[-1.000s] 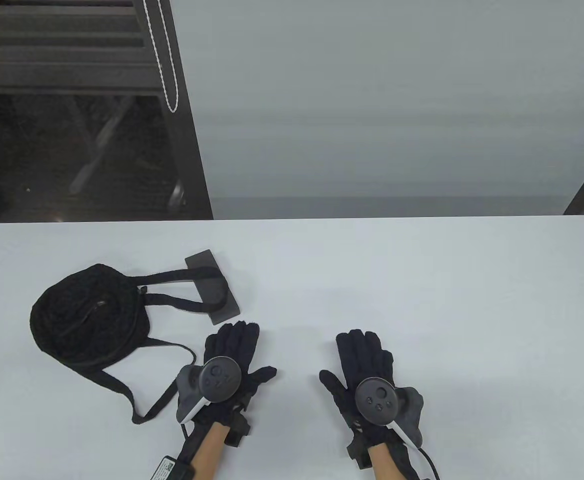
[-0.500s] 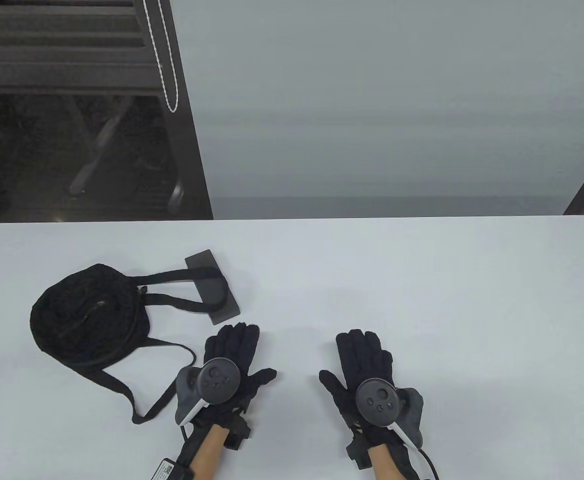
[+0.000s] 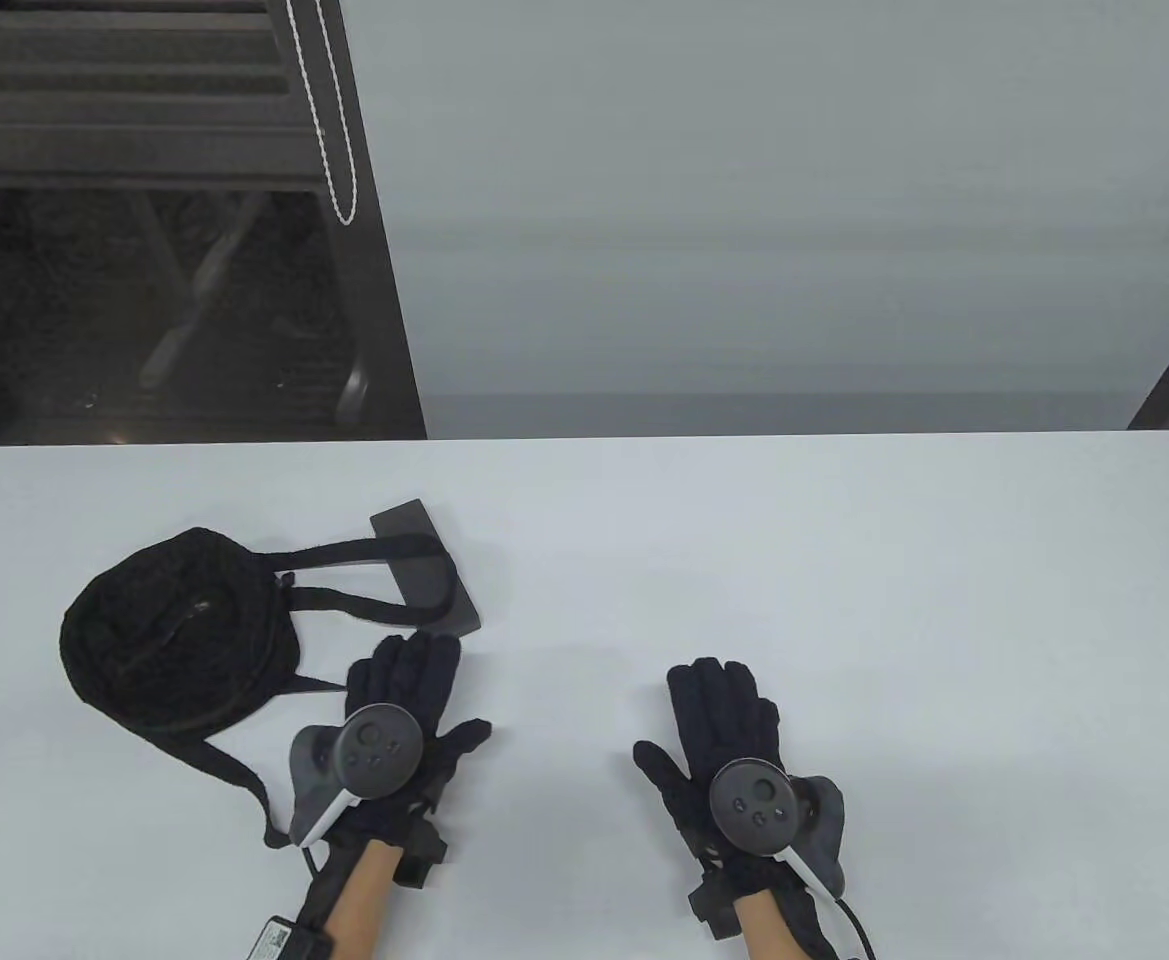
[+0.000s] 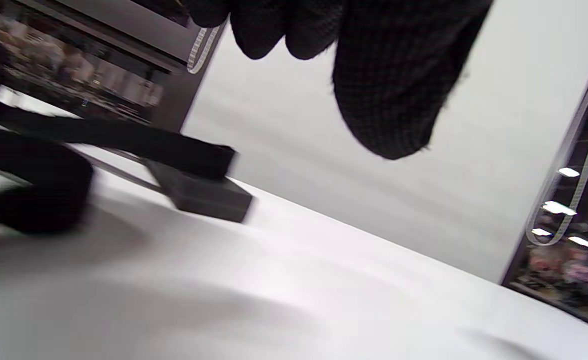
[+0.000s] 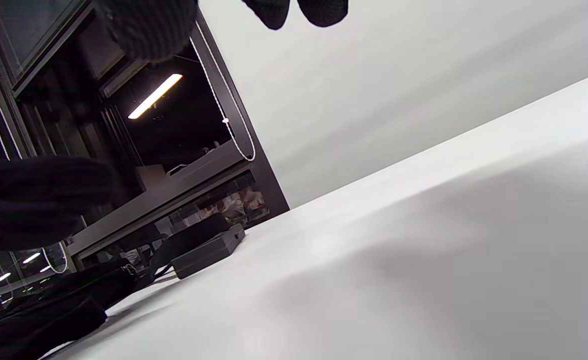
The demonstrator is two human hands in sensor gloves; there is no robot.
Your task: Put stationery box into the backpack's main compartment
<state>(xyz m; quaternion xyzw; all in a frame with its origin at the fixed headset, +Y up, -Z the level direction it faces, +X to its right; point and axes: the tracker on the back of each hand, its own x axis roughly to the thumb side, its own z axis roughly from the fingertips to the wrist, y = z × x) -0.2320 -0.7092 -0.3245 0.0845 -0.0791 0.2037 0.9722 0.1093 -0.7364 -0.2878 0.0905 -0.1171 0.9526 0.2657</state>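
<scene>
A flat dark grey stationery box (image 3: 428, 575) lies on the white table (image 3: 744, 560), left of centre. A strap (image 3: 384, 548) of the small black backpack (image 3: 179, 635) crosses over it. The backpack lies slumped at the left. My left hand (image 3: 406, 680) is flat and empty, fingers spread, fingertips close to the box's near corner. The left wrist view shows the box (image 4: 201, 195) under the strap (image 4: 123, 142), blurred. My right hand (image 3: 719, 715) rests flat and empty on the table, right of centre. The box also shows in the right wrist view (image 5: 208, 252).
Another loose backpack strap (image 3: 244, 785) loops on the table just left of my left wrist. The table's far edge (image 3: 584, 438) runs in front of a grey wall. A dark frame with a bead cord (image 3: 329, 120) stands at the back left.
My left hand has moved left and slightly forward, toward the box's near corner and the backpack. My right hand has barely shifted. The box and backpack have not moved.
</scene>
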